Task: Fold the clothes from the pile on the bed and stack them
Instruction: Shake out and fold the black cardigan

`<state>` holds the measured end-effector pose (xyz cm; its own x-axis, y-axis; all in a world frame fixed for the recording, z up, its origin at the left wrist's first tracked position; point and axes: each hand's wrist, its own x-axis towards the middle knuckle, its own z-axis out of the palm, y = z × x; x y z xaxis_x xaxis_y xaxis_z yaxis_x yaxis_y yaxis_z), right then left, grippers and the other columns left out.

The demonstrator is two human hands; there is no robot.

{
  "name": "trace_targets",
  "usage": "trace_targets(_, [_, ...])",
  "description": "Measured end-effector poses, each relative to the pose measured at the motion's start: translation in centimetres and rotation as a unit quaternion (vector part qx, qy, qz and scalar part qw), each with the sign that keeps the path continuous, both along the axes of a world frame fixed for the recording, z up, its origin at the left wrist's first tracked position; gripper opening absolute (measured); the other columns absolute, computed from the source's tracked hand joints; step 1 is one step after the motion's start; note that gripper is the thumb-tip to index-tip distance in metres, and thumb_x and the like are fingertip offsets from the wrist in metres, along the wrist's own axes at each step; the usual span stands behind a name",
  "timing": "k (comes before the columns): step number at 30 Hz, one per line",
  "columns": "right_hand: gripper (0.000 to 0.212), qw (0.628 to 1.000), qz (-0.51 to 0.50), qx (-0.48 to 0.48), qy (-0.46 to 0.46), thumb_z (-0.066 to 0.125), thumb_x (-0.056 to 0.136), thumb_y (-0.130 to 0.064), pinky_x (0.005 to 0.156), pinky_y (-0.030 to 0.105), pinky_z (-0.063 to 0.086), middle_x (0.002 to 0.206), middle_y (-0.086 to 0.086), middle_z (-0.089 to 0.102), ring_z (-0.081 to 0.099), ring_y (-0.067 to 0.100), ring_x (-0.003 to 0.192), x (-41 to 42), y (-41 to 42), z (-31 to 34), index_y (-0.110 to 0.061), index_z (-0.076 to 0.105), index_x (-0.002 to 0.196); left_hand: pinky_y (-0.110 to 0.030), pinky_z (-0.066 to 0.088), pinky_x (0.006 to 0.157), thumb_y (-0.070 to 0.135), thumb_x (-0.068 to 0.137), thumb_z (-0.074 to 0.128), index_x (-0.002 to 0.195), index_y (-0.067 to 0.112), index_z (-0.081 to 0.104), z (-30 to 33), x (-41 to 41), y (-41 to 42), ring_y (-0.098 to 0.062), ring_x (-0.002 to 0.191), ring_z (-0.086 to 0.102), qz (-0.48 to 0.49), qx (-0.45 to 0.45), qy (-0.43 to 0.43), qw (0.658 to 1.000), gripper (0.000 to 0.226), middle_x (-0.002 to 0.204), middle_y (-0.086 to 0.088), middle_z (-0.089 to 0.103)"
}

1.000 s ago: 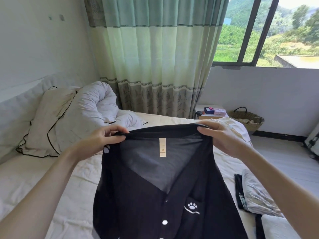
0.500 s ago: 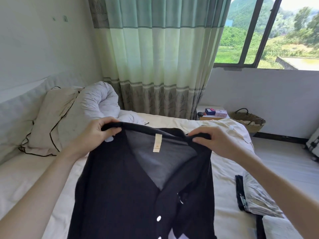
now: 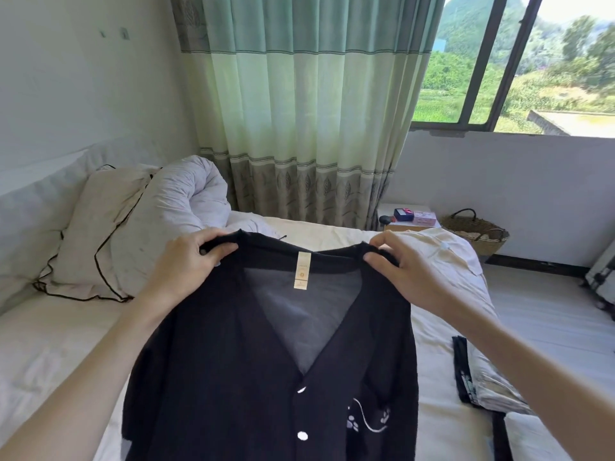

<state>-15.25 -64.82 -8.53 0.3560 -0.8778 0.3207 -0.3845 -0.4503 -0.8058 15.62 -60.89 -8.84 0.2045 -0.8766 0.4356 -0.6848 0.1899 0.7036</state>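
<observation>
Both hands, left (image 3: pixel 186 264) and right (image 3: pixel 404 274), pinch the black shirt (image 3: pixel 266 377) at its 2 shoulders, held up over the bed (image 3: pixel 50 344). It looks light, limp; shoulder seams suit gripping.

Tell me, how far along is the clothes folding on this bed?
Early to midway, it seems. Done: a folded pale garment with dark trim lies at the bed's right edge. In hand: the left hand and right hand hold the black button shirt by its shoulders, spread open, not yet folded. Left: a cream garment lies unfolded beyond it on the bed.
</observation>
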Motion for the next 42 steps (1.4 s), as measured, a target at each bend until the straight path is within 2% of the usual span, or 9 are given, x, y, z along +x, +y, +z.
trace_targets(4, [0.017,1.0,0.02,0.019,-0.008,0.057,0.093,-0.014,0.056,0.008,0.042,0.084,-0.009,0.057,0.055,-0.011,0.068,0.0,-0.5,-1.5,-0.027,0.051,0.085,-0.011,0.047,0.065,0.017,0.091,0.059,0.099,0.024,0.063,-1.0,0.3,0.2,-0.002,0.066,0.058,-0.05,0.072,0.046,0.995,0.011,0.084,0.005,0.064])
trace_targets(8, [0.02,0.999,0.021,0.021,0.023,0.058,0.093,-0.018,0.076,0.025,0.044,0.089,-0.013,0.058,0.055,0.006,0.087,0.1,-0.6,-2.9,-0.035,0.051,0.085,-0.013,0.044,0.067,0.017,0.096,0.051,0.094,0.026,0.056,-2.4,0.5,0.7,-0.012,0.073,0.055,-0.058,0.107,0.037,0.992,0.011,0.087,0.002,0.06])
trace_targets(11, [0.025,0.998,0.024,-0.005,0.059,0.058,0.092,-0.016,0.071,0.019,0.041,0.086,-0.014,0.059,0.055,0.012,0.085,-0.1,0.1,-3.8,-0.038,0.05,0.084,-0.007,0.044,0.061,0.013,0.093,0.056,0.089,0.029,0.059,-3.6,0.9,1.3,-0.008,0.07,0.054,-0.064,0.099,0.08,0.99,0.017,0.085,0.002,0.06])
trace_targets(16, [0.03,0.992,0.06,0.083,0.069,0.059,0.086,-0.007,0.076,0.033,0.044,0.09,0.007,0.062,0.056,0.03,0.088,-1.4,1.6,-5.1,-0.037,0.056,0.088,-0.005,0.041,0.056,0.01,0.085,0.067,0.082,0.033,0.063,-6.0,1.8,3.1,0.002,0.057,0.054,-0.051,0.083,0.054,0.994,0.023,0.074,0.005,0.063])
trace_targets(18, [0.031,0.989,0.049,0.096,0.102,0.061,0.088,-0.007,0.08,0.034,0.047,0.092,0.0,0.064,0.06,0.024,0.088,-1.6,2.6,-6.2,-0.038,0.057,0.091,-0.01,0.041,0.055,0.015,0.085,0.067,0.083,0.04,0.061,-7.5,1.5,4.4,0.002,0.054,0.053,-0.041,0.085,0.007,0.996,0.026,0.07,0.01,0.063])
trace_targets(23, [0.019,0.988,0.006,0.067,0.14,0.064,0.089,-0.015,0.075,0.0,0.037,0.093,-0.023,0.058,0.053,-0.007,0.085,-1.7,6.1,-8.9,-0.029,0.065,0.102,-0.033,0.048,0.064,0.031,0.092,0.055,0.101,0.035,0.057,-10.1,-0.2,8.8,0.004,0.066,0.06,0.006,0.145,-0.073,0.987,0.01,0.077,0.012,0.063])
trace_targets(34, [0.021,0.996,-0.019,-0.019,0.09,0.063,0.088,-0.029,0.072,0.005,0.037,0.089,-0.027,0.058,0.053,-0.007,0.083,-7.2,16.9,-7.9,-0.047,0.052,0.088,-0.039,0.046,0.059,0.023,0.091,0.057,0.1,0.008,0.063,-6.5,-8.5,23.5,-0.026,0.067,0.055,0.103,-0.021,-0.191,0.976,0.019,0.079,-0.001,0.058])
trace_targets(37, [0.023,0.997,-0.003,-0.025,0.078,0.066,0.085,-0.027,0.071,-0.001,0.034,0.087,-0.031,0.054,0.049,-0.02,0.083,-9.9,20.7,-6.9,-0.046,0.054,0.086,-0.046,0.049,0.061,0.023,0.09,0.058,0.103,0.008,0.065,-5.1,-11.0,27.8,-0.03,0.069,0.058,0.1,-0.046,-0.198,0.974,0.021,0.081,-0.005,0.061])
trace_targets(42, [0.028,0.996,-0.022,-0.06,0.058,0.072,0.078,-0.027,0.066,0.005,0.036,0.076,-0.009,0.061,0.05,-0.007,0.07,-13.9,24.4,-3.6,-0.049,0.054,0.076,-0.041,0.049,0.053,0.039,0.088,0.053,0.1,0.017,0.062,-1.9,-14.4,31.8,-0.028,0.058,0.059,0.072,-0.107,-0.227,0.965,0.027,0.073,-0.004,0.063])
